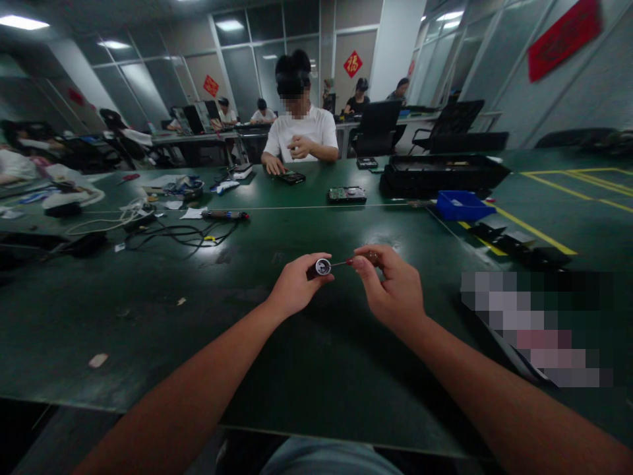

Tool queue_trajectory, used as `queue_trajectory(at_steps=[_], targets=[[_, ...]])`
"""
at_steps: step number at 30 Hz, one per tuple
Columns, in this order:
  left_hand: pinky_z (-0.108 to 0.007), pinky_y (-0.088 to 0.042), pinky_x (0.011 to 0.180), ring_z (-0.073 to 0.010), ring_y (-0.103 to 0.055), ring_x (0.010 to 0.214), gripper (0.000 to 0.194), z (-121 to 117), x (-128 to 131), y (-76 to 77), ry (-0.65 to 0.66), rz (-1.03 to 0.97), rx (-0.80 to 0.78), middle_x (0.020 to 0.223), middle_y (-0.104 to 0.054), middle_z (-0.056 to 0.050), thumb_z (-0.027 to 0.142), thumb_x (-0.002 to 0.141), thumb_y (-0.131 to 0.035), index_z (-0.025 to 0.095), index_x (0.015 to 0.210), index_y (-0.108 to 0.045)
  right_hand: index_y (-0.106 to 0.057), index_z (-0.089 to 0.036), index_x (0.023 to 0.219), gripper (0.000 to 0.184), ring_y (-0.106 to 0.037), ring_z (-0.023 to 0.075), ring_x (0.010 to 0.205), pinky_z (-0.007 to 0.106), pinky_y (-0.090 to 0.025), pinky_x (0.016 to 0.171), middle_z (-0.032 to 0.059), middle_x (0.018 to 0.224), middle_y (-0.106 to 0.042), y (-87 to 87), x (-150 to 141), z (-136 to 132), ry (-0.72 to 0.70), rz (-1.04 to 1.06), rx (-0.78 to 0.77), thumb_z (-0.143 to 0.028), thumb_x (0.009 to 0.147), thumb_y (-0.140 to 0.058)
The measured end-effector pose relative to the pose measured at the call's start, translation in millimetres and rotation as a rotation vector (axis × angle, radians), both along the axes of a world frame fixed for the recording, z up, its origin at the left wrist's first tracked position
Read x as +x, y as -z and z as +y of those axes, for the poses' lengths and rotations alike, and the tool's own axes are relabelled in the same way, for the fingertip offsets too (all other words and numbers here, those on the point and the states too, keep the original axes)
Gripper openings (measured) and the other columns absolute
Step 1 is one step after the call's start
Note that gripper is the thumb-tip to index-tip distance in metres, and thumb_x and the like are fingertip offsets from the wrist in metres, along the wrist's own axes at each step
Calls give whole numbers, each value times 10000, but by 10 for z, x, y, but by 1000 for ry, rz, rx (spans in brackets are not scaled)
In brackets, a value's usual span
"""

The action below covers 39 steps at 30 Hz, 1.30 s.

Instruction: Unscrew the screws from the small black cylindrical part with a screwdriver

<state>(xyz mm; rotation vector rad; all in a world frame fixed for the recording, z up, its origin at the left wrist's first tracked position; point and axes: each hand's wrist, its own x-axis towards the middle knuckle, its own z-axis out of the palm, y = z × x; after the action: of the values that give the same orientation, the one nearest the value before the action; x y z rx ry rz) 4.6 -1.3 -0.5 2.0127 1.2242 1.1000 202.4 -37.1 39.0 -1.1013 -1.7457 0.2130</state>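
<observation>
Your left hand [297, 284] grips a dark cylinder [323, 267]; your right hand [395, 288] pinches a screwdriver [350, 262], its shaft [340, 264] between them, seemingly touching the cylinder.

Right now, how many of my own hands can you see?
2: your left hand, holding a dark cylindrical part, and your right hand, holding a thin-shafted tool, both above the green table.

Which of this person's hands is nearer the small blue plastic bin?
Right. The small blue plastic bin sits ahead and rightward of the right hand; the left hand is farther left.
</observation>
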Motion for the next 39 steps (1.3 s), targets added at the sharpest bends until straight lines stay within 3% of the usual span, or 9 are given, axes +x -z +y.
queue_trajectory(at_steps=[6,20,25,30,33,37,39], targets=[[-375,-509,936,-214,-647,1066,410,-9,-4,-16,27,51,28,1185,-696,-53,272,844,-734,244,1246,-654,-666,-229,995,192,-718,188,741,331,-547,701,33,835,-760,-7,-22,7,60,85,-40,-405,941,-610],[-339,-502,859,-198,-643,977,409,-40,-5,-64,38,104,60,1095,-696,-32,275,842,-739,253,1242,-657,-630,-172,881,359,-684,162,612,333,-601,588,43,768,-714,98,-9,236,-49,697,-377,-528,868,-669],[-333,-505,861,-203,-647,1009,409,-32,-4,-50,1,94,52,1152,-702,-36,275,837,-747,245,1236,-661,-660,-186,862,319,-667,153,601,285,-523,554,33,745,-722,20,-30,101,57,408,-226,-505,872,-679],[-329,-501,841,-192,-652,947,401,-16,-16,-24,-29,80,66,1123,-711,-31,298,831,-758,236,1216,-668,-560,-213,667,337,-526,108,477,253,-393,493,-40,554,-587,-9,-28,12,183,59,-1,-447,846,-723],[-325,-498,820,-190,-649,924,370,-10,-23,-8,-20,92,75,1092,-713,-31,293,829,-758,225,1184,-677,-582,-210,726,283,-541,114,498,255,-406,506,-30,603,-614,-12,-11,13,117,-36,46,-423,869,-702],[-320,-493,818,-193,-653,946,346,5,-34,14,-15,83,95,1078,-715,-31,292,829,-757,221,1159,-681,-627,-202,964,87,-652,170,723,296,-496,662,38,835,-695,-43,15,14,-94,-155,115,-278,930,-598],[-317,-493,823,-192,-654,954,347,15,-40,21,-22,69,100,1083,-716,-31,285,824,-762,220,1155,-683,-620,-197,981,97,-649,185,781,318,-500,716,55,869,-680,-63,30,14,-157,-208,131,-205,933,-535]])
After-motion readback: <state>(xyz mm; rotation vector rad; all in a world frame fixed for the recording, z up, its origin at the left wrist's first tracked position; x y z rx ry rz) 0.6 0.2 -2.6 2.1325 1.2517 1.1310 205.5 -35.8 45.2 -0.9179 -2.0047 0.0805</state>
